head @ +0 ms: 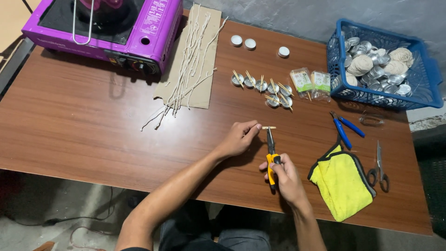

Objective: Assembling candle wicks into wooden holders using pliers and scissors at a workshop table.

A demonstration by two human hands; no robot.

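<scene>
While a short, thin wooden stick (269, 128) is pinched at its end by the left hand (239, 138), the yellow-handled needle-nose pliers (271, 153) (grip closed around them by the right hand (284, 177)) are clamped on it at bench centre; light, brittle, it is probably best held near the bite, with small round metal cups (262, 86) at twelve o'clock.

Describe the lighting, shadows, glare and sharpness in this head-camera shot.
Head view: even, soft light; the wooden table shows a mild sheen, no harsh glare. Soft shadows fall beneath the purple stove and the left hand. The right hand, yellow-handled pliers and blue basket are sharp; the floor below is dim. Wide-angle bending slightly curves the table edges.
</scene>
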